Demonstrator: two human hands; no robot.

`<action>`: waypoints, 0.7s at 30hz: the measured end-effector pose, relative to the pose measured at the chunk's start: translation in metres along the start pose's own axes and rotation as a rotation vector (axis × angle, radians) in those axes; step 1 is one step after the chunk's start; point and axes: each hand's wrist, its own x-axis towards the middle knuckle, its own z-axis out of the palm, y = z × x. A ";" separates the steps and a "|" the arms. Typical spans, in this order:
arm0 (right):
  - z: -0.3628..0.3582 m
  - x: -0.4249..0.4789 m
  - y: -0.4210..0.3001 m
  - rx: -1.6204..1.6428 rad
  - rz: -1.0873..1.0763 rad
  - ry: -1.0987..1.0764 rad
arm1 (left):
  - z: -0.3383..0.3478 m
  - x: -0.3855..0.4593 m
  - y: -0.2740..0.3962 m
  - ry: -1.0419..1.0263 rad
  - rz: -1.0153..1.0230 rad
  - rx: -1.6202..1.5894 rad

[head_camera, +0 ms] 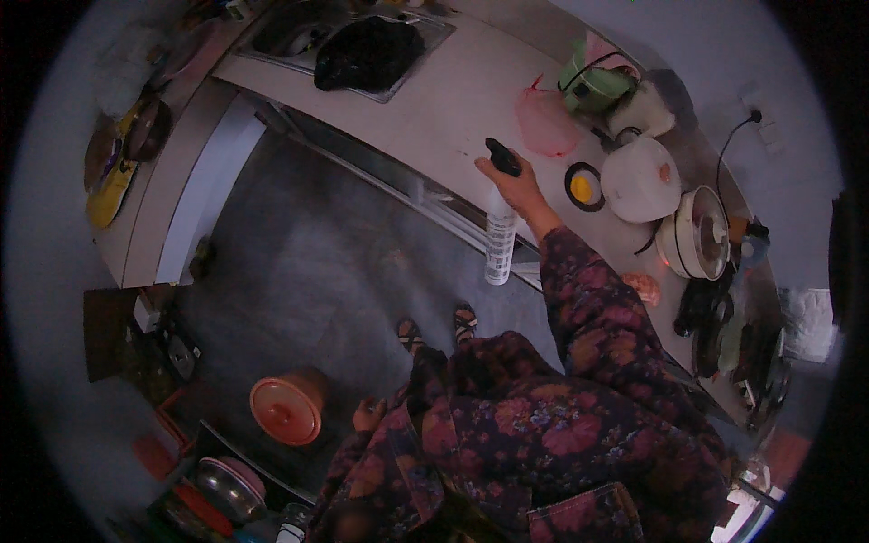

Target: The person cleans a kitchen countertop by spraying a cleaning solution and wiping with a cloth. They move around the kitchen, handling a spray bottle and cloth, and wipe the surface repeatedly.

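My right hand (517, 186) grips a white spray bottle (500, 237) by its neck, just under the black trigger head (503, 157). The bottle hangs upright past the front edge of the countertop (434, 115), and small print covers its side. Low beside my body is my left hand (370, 414), its fingers curled; whether anything is in it is too dark to make out. On the counter beyond my right hand lie a pink plastic bag (546, 122) and a dark-rimmed round dish (576, 202) with a yellow thing (581, 189) in it.
A black plastic bag (370, 54) lies across the sink (265, 51). Along the wall stand a green container (597, 85), a white rounded container (638, 180) and a lidded electric pot (696, 234). An orange lidded bucket (286, 410) is on the floor, left of my feet.
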 end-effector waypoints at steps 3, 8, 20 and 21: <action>0.020 0.002 -0.025 0.013 0.007 -0.074 | -0.012 -0.007 0.019 -0.028 0.008 0.141; 0.067 0.019 -0.035 -0.033 0.014 -0.056 | 0.004 0.018 -0.070 0.030 0.009 -0.141; 0.096 0.036 -0.054 -0.117 -0.045 0.042 | -0.026 0.023 -0.090 -0.104 0.133 0.057; 0.093 0.038 -0.051 -0.105 -0.040 0.050 | -0.024 0.026 -0.090 -0.081 0.113 0.033</action>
